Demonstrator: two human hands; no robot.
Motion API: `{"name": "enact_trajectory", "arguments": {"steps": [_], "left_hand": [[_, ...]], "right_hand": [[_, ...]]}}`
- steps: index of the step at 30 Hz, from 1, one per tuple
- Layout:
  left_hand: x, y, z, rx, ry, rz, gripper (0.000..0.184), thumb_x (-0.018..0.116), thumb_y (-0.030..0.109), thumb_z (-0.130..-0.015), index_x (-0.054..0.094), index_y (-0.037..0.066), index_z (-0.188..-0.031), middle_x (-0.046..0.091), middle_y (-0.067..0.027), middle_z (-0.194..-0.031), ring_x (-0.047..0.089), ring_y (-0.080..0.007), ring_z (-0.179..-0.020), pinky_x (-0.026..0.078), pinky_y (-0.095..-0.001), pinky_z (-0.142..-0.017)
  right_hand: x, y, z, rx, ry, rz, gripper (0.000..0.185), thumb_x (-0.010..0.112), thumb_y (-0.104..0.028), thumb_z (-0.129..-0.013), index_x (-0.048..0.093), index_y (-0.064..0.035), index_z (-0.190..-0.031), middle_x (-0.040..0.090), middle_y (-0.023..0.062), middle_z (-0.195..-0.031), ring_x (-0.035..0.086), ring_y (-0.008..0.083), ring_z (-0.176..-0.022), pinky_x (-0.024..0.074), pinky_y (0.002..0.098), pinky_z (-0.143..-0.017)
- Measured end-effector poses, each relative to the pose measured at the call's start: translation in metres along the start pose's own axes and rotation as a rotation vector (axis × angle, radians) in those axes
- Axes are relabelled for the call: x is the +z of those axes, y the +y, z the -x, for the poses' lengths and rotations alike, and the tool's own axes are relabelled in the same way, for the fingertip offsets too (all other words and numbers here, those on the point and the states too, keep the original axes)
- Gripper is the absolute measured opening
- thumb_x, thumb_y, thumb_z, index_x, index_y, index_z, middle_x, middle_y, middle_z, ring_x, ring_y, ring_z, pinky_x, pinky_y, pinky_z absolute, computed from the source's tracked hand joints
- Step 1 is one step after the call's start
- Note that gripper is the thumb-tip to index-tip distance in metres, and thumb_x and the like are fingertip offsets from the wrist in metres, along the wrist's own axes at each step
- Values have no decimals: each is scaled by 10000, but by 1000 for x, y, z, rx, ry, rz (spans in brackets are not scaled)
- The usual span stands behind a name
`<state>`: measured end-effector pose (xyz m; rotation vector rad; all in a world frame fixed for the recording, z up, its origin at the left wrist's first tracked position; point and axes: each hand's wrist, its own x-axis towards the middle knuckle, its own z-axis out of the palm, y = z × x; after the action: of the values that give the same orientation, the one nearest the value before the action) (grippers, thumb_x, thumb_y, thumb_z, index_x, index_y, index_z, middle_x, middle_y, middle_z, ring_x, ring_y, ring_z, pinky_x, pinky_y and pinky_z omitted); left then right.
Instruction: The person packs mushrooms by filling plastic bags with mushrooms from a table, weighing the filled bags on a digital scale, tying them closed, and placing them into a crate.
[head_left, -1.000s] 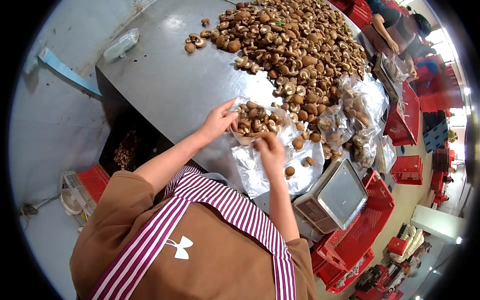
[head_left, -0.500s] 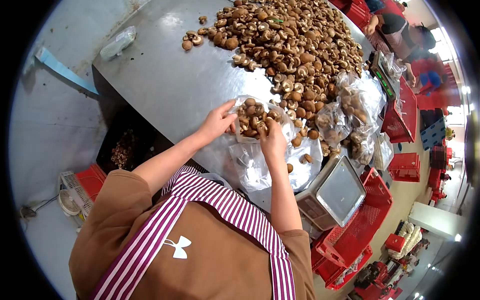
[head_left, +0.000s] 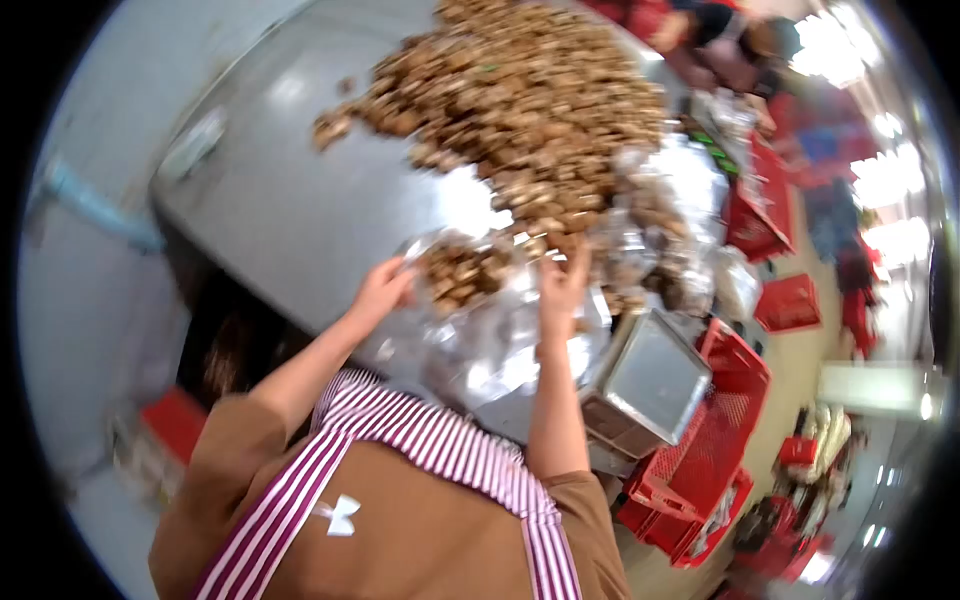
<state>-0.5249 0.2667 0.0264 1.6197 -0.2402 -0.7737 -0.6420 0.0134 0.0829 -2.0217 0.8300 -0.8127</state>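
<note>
My left hand (head_left: 384, 288) is closed on the rim of a clear plastic bag (head_left: 415, 258). The bag lies with its mouth up, and brown mushrooms (head_left: 462, 276) fill the part that shows. To the right of the bag, my right hand (head_left: 563, 285) is at the near edge of a large mushroom pile (head_left: 530, 110). Its fingers look apart, though motion smears them, and I see nothing held between them. More clear plastic (head_left: 480, 355) lies crumpled under and in front of the bag.
A scale with a metal plate (head_left: 655, 375) stands at the right, beside red crates (head_left: 735, 400). Filled plastic bags (head_left: 660, 225) sit right of the pile. A wrapped bundle (head_left: 195, 143) lies at the metal table's (head_left: 270, 170) left edge. Another person (head_left: 730, 45) is at the far right.
My right hand has left the bag's mushrooms and moved right to the pile's edge. My left hand stays on the bag's rim. The whole view has shifted and blurred.
</note>
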Motion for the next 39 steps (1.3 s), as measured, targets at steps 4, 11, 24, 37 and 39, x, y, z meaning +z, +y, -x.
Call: {"name": "enact_trajectory", "arguments": {"steps": [4,11,24,37,39], "left_hand": [[15,11,-6,72,-71,36,315,491,191,-1001,582,24,-1253,612,-45,-608,538,-88,-499,408,-225,-476],[54,61,-4,192,-97,-28,292,476,140,-1005,633,18,-1219,601,-8,-600,495,-45,-507,391,-200,-496],[224,212,76,294,-562,81,364,482,168,-1010,567,-29,-1304,602,-2,-651,544,-56,-571,397,-192,-527],[377,120,69,47,-600,183,400,514,162,-988,535,84,-1380,565,15,-626,504,-61,-559,386,-211,-535],[393,92,57,3,-542,200,378,517,157,-990,551,82,-1359,610,-6,-658,500,-58,-562,398,-210,-540]], "right_hand": [[3,34,11,-144,-103,475,766,737,-253,-802,385,-2,-1434,570,232,-1245,499,426,-1206,421,462,-980],[-11,87,24,461,-529,-243,847,701,-457,-834,354,24,-1439,475,264,-1392,488,388,-1271,396,439,-1055],[-174,59,25,464,96,-627,195,552,-210,-993,656,-46,-983,555,-20,-704,520,66,-606,438,217,-523],[-389,176,47,269,439,-662,131,493,-14,-972,587,-32,-1061,544,-3,-744,488,61,-635,397,207,-567],[-390,205,57,416,406,-420,149,516,-21,-970,582,-13,-1103,596,6,-830,543,73,-752,430,198,-662]]}}
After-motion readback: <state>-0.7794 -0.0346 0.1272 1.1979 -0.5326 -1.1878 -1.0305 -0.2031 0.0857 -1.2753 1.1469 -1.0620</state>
